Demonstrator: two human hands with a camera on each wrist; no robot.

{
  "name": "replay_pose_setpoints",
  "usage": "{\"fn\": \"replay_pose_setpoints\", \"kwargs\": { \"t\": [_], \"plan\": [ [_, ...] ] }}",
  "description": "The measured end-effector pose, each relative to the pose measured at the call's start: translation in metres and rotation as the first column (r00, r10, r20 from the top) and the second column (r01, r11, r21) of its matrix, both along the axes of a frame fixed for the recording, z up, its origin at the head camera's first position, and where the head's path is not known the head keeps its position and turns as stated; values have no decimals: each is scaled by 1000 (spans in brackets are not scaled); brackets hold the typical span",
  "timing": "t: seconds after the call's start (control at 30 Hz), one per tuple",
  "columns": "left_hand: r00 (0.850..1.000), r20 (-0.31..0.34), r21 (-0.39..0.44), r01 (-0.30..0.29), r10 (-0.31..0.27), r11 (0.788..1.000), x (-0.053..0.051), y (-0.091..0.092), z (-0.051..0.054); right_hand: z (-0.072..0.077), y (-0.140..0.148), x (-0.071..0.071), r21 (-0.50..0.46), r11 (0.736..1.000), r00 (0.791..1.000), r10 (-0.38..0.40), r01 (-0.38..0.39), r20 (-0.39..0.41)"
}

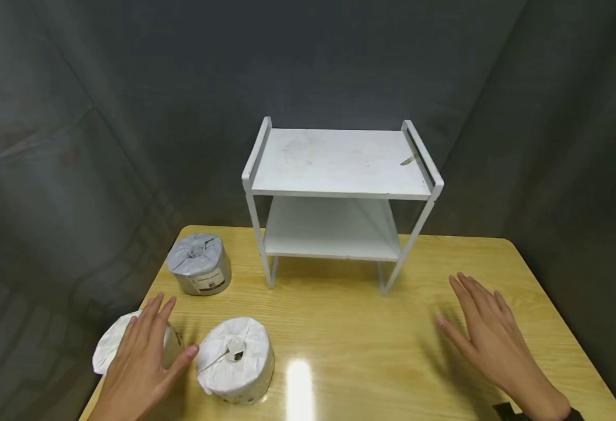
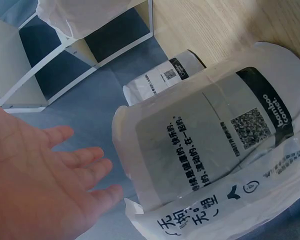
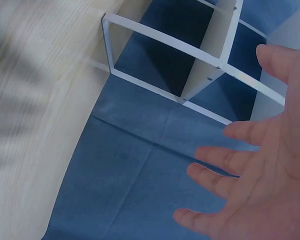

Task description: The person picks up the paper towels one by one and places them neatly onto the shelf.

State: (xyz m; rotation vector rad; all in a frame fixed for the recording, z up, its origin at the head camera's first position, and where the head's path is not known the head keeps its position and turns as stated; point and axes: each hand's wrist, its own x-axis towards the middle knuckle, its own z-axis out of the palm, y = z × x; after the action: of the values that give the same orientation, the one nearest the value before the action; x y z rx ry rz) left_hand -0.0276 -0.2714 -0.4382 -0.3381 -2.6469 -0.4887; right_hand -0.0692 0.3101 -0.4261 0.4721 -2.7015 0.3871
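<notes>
At the far left, dark cloth [image 1: 50, 175] hangs beside the wooden table [image 1: 350, 327]. The left white roll [image 1: 112, 345] stands near that edge, partly hidden by the left hand [image 1: 142, 362]. That hand is extended, fingers spread and loosely straight, grasping nothing; whether it touches the left white roll cannot be told. The left wrist view shows its palm bare, next to a wrapped roll with a printed label [image 2: 252, 125] bearing a square code.

Farther back, the grey roll [image 1: 197, 266] stands upright near the table's left edge, its label facing forward. Nearer the person, the front white roll [image 1: 245, 368] stands upright just right of the left thumb, a small hole in its wrapped top.

At the middle of the back stands a white two-level shelf [image 1: 339, 164], with a dark mark [image 1: 408, 160] on its upper board. To the right, the right hand [image 1: 489, 345] is held out over the table, released, its fingers extended and its palm bare. A black cuff [image 1: 505, 412] shows at its wrist.
</notes>
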Motion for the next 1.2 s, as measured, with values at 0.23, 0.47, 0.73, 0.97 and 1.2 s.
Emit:
{"fn": "replay_pose_setpoints", "kwargs": {
  "t": [0.23, 0.47, 0.73, 0.97, 1.2],
  "plan": [
    [1000, -1, 8, 10, -10, 1000, 0, 2, 0, 4, -6, -7, -9, 1000, 1000, 1, -1, 3],
    [1000, -1, 11, 16, -16, 1000, 0, 4, 0, 9, -10, -12, -20, 1000, 1000, 7, -7, -4],
    [1000, 13, 15, 12, -12, 1000, 0, 6, 3, 16, -14, -18, -56, 998, 999, 21, -23, -38],
    [1000, -2, 15, 21, -21, 1000, 0, 9, 3, 21, -17, -23, -78, 997, 999, 19, -22, -28],
    [999, 29, 19, 13, -14, 1000, 1, 12, 4, 28, -23, -29, -116, 993, 998, 28, -34, -51]
  ]
}}
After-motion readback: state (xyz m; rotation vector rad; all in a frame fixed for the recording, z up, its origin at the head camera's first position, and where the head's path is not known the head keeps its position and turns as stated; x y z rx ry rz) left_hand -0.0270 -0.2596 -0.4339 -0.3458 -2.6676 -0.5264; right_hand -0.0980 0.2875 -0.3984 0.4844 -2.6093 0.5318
